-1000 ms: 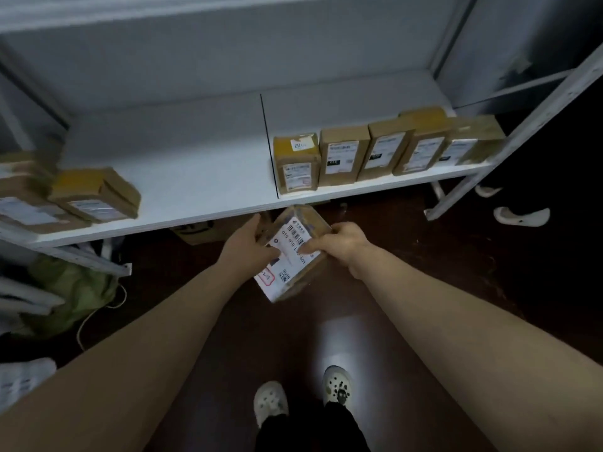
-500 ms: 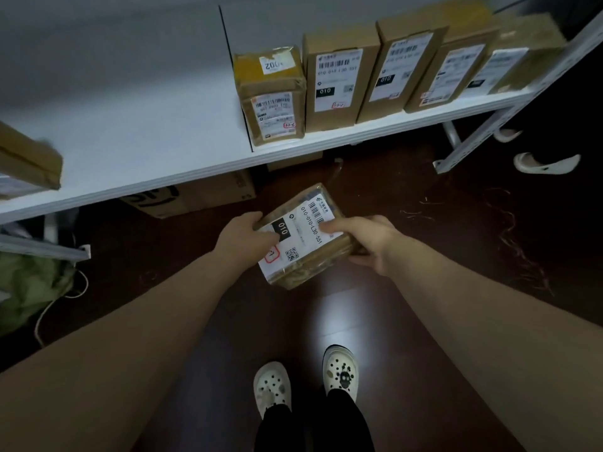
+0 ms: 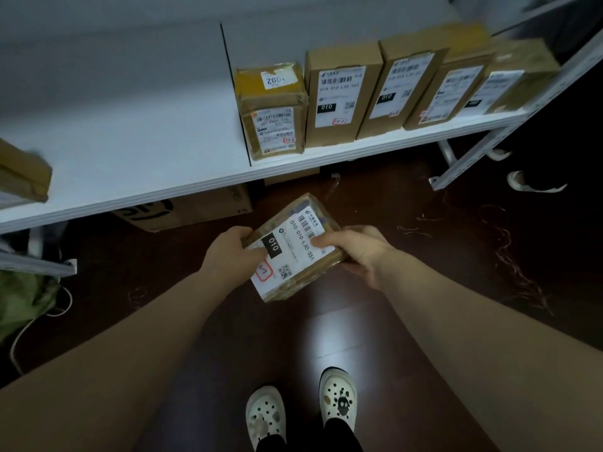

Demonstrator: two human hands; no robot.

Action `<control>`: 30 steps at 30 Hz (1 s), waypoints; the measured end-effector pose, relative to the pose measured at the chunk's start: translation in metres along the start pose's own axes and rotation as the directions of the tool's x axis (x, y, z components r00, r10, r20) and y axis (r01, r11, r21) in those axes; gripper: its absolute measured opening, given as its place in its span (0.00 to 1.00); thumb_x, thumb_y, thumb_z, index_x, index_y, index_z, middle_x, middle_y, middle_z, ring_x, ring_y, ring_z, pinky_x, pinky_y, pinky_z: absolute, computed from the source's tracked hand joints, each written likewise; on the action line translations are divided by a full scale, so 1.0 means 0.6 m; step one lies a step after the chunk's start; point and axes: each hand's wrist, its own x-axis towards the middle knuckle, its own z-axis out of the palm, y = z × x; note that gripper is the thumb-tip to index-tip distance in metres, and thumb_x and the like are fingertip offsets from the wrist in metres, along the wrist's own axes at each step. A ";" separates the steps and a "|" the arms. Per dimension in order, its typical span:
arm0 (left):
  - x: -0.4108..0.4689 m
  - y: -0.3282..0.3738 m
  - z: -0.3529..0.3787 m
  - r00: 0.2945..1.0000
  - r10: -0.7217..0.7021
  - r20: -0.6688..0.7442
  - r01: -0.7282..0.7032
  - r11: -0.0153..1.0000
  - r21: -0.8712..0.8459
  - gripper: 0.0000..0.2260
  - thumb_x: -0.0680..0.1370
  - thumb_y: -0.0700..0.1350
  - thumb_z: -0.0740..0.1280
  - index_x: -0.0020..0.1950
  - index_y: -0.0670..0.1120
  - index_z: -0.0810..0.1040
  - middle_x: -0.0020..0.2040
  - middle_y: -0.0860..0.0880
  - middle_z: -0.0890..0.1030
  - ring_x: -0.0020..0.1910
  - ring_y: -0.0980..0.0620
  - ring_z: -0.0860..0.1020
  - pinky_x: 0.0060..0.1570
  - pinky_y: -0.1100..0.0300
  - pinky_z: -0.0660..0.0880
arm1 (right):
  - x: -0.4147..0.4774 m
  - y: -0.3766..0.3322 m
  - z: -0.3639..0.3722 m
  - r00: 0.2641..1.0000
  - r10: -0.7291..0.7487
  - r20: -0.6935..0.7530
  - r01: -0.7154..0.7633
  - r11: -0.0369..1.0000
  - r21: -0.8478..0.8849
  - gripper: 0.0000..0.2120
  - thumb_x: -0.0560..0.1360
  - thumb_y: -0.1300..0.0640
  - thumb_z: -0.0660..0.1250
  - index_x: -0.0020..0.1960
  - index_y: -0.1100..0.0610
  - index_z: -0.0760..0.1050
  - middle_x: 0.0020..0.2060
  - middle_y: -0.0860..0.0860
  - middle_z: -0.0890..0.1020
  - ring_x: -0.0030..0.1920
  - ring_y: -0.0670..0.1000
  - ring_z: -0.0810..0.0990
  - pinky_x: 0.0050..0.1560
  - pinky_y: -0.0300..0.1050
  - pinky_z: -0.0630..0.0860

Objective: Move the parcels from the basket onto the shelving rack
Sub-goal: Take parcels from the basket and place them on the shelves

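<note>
- Head view: the left hand's thumb (image 3: pixel 256 253) lies across the white label (image 3: pixel 295 256) of a brown parcel (image 3: pixel 321 220), and the rest of its fingers curl under the near-left edge, out of sight.
- The right hand's thumb (image 3: pixel 323 240) presses on the same label from the other side. Its fingers wrap under the parcel's right edge.
- So the left hand (image 3: pixel 228 256) and the right hand (image 3: pixel 359 252) both grip the parcel, one on each side.
- The parcel is held in the air, label up and turned at a slant, above the dark floor (image 3: pixel 326 327). It is in front of and lower than the shelf's front edge, touching nothing but the hands.
- The label shows a barcode, a black "010" patch and a small QR code.
- Both bare forearms reach in from the lower corners.
- On the white shelf (image 3: pixel 146 141) five parcels stand upright in a row, labels forward: a tape-wrapped one (image 3: pixel 272 109) at the left end, then four plain boxes (image 3: pixel 337 93) side by side, up to the rack's right upright (image 3: pixel 509 135).
- Another parcel (image 3: pixel 23 172), blurred, lies at the shelf's far left.
- A cardboard box (image 3: pixel 192 210) sits on the floor under the shelf.
- Two white clogs (image 3: pixel 265 415) stand below the hands; loose strands (image 3: pixel 509 256) lie on the floor at right.
</note>
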 end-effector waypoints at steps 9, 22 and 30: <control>0.020 0.062 0.008 0.997 0.077 0.030 -0.079 0.995 0.064 0.28 0.76 0.43 0.68 0.74 0.43 0.64 0.64 0.44 0.76 0.59 0.46 0.78 0.59 0.51 0.74 | 0.016 -0.032 -0.029 0.996 -0.075 -0.057 0.075 0.997 -0.011 0.29 0.59 0.58 0.79 0.58 0.59 0.76 0.48 0.53 0.84 0.47 0.50 0.83 0.46 0.40 0.76; 0.045 0.115 0.053 0.995 0.096 0.025 -0.096 0.995 0.007 0.26 0.76 0.41 0.67 0.74 0.43 0.65 0.67 0.43 0.73 0.64 0.45 0.74 0.65 0.49 0.71 | 0.017 -0.049 -0.111 0.992 -0.059 -0.113 0.081 0.975 0.205 0.33 0.65 0.58 0.78 0.67 0.58 0.68 0.47 0.51 0.79 0.39 0.45 0.78 0.32 0.39 0.71; 0.042 0.128 0.049 0.995 0.094 0.015 -0.093 0.993 -0.079 0.17 0.77 0.47 0.68 0.64 0.44 0.75 0.56 0.48 0.80 0.54 0.52 0.78 0.55 0.55 0.74 | 0.018 -0.052 -0.116 0.982 -0.057 -0.183 0.116 0.938 0.328 0.22 0.65 0.57 0.77 0.56 0.55 0.73 0.49 0.55 0.84 0.45 0.50 0.82 0.37 0.42 0.75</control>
